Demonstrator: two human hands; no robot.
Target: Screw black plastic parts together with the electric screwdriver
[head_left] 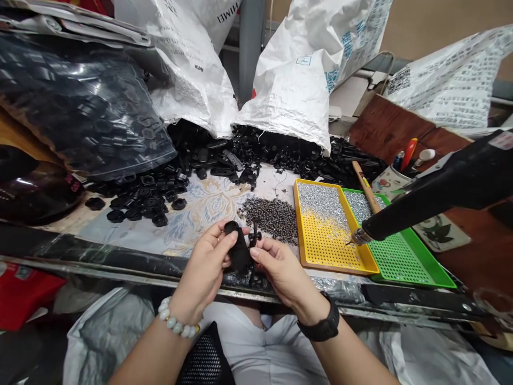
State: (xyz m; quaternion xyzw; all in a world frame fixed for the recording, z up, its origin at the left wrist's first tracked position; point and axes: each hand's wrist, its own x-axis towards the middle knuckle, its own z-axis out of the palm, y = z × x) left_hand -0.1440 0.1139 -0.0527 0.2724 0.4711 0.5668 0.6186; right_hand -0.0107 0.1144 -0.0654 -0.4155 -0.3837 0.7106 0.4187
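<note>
Over the front edge of the bench, my left hand point(211, 258) grips a long black plastic part point(239, 251) with rounded ends, thumb lying on its face. Close beside it, my right hand point(276, 262) pinches a thin black plastic piece point(255, 238) with a small knob and a narrow stem. The two pieces almost meet; whether they touch, I cannot tell. Just beyond my hands lies a pile of small dark metal parts point(274, 219). A beaded bracelet point(178, 322) circles my left wrist, a black watch point(324, 321) my right.
To the right, a yellow tray point(316, 256) and a green tray point(417, 262) hold small silvery pieces. A black power screwdriver point(417, 208) reaches over them. Loose black parts point(148, 198), a clear bag point(92, 112) and white sacks point(288, 96) line the left and back.
</note>
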